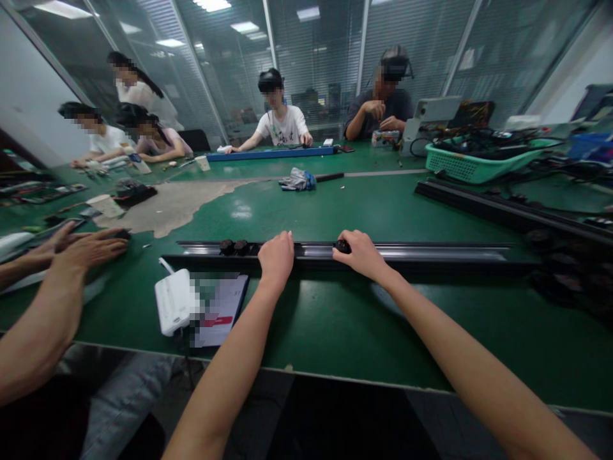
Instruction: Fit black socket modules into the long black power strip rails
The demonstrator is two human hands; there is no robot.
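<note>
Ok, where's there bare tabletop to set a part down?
Bare green table lies between the black rail and the crumpled glove, and this side of the rail between the left forearm and right forearm. Crowded: left, around the white device and paper; right, around the dark parts.

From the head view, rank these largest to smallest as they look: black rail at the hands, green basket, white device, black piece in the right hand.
1. Black rail
2. Green basket
3. White device
4. Black piece, partly covered

On the table (330, 332), two parts (241, 246) are set in the left portion of the rail (313, 250); behind are placed a glove (297, 179) and, rightward, a basket (462, 168).
</note>
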